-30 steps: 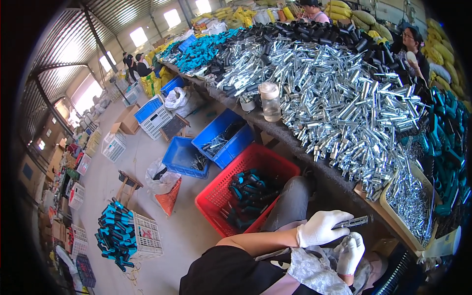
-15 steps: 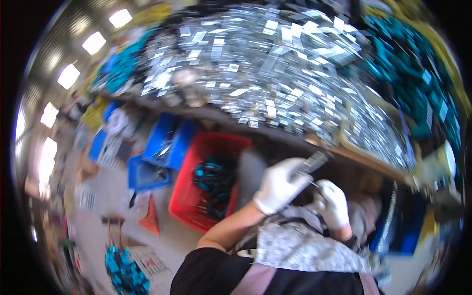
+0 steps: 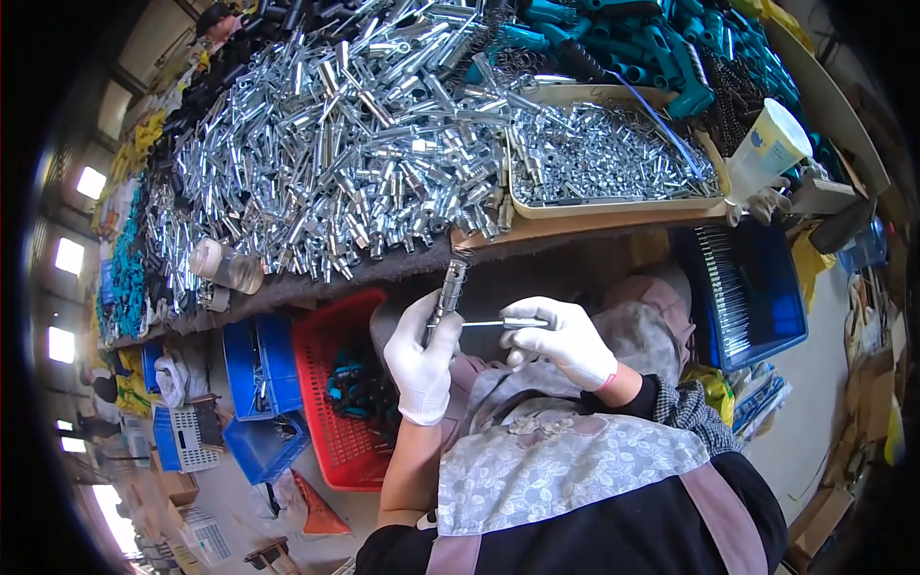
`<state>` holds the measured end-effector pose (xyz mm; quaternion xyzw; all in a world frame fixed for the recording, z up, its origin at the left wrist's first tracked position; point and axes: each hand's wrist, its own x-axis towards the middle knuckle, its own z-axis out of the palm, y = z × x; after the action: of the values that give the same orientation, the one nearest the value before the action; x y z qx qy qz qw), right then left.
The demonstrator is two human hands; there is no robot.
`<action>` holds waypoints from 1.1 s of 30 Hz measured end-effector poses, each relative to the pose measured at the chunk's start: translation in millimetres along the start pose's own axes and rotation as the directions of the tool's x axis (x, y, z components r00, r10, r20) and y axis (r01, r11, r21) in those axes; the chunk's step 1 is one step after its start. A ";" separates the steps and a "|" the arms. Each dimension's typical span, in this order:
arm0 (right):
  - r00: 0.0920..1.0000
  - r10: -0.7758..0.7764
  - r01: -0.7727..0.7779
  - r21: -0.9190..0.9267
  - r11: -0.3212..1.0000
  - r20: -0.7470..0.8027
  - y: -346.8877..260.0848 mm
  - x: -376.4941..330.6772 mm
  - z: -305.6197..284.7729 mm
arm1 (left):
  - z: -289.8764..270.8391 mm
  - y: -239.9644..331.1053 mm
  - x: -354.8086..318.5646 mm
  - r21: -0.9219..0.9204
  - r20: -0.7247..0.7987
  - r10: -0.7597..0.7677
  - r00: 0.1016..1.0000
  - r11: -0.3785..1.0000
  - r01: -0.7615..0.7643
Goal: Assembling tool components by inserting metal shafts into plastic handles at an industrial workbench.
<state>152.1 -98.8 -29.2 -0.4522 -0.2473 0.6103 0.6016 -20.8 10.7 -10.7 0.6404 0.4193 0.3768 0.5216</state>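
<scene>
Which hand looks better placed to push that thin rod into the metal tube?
Probably the right hand: it pinches the thin rod, whose tip points at the metal tube gripped upright by the left hand.

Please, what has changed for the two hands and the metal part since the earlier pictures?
The left hand has turned the metal tube from lying nearly flat to standing upright. The right hand, earlier below the tube, now holds a thin rod with its tip at the tube's side. Both hands stay gloved and close together; the left keeps its grip.

White cup — blue label
</scene>
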 end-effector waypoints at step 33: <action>0.966 -0.133 -0.035 -0.619 0.785 -0.224 -95.8 -29.9 -45.0 | -16.1 11.7 -5.8 0.245 0.434 0.220 0.874 0.904 -0.349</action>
<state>235.3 -123.7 38.3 -0.6919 -0.3654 0.4165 0.4629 -36.0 9.7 3.3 0.8335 0.2598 0.2408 0.4241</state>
